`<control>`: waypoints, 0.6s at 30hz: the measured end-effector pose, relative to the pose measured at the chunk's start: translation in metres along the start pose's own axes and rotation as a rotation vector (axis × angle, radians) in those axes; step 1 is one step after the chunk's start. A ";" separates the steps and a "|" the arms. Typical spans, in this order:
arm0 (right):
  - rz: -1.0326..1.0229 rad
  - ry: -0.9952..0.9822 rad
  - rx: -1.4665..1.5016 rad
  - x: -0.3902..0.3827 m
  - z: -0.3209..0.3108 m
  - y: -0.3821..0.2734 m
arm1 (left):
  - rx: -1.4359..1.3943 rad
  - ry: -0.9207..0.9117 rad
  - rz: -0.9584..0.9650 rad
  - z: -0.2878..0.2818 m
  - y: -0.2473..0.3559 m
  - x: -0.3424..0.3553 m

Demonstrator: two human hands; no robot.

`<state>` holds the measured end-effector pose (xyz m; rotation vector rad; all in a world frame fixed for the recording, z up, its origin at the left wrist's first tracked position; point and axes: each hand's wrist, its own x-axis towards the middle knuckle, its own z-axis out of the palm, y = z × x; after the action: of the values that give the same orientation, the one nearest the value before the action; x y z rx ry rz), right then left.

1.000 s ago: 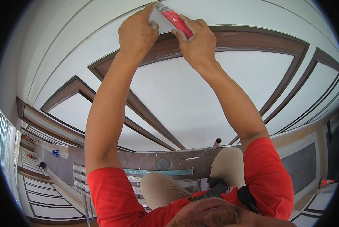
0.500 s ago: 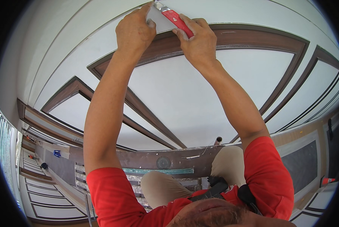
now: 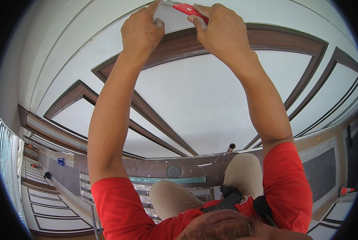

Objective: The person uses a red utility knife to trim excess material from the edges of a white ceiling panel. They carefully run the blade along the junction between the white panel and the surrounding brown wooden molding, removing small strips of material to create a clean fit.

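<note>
My right hand (image 3: 223, 30) grips the red handle of a utility knife (image 3: 187, 8) between thumb and fingers. Its metal blade points left, toward the white panelled surface near the top edge of the view. Beside the blade tip, my left hand (image 3: 142, 34) rests its outstretched index finger against that surface. The left thumb stands apart, the other fingers are partly hidden, and I see nothing held there. Pale dust or filler marks the fingertips of both hands. Below them runs a dark brown wooden moulding (image 3: 271, 38) framing a white panel (image 3: 199, 96).
A dark plank (image 3: 147, 165) with a teal strip (image 3: 167, 180) lies by my knees, above a slatted platform. A short pipe end (image 3: 231, 148) sticks up at its far edge. Lower down are a blue object (image 3: 61, 161) and an orange-and-white cone (image 3: 347, 191).
My right hand has moved right and slightly up, and the knife now lies flatter. The left hand stays nearly in place, its finger at the same spot.
</note>
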<state>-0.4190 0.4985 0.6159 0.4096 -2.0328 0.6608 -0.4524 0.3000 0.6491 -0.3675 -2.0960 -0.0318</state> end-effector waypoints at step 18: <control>-0.166 -0.125 -0.010 0.026 -0.033 0.007 | -0.443 0.130 -0.382 0.013 0.020 -0.006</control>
<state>-0.4135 0.5230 0.6502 0.6205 -2.0909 0.5345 -0.4547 0.3200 0.6346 -0.2126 -1.9911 -0.7341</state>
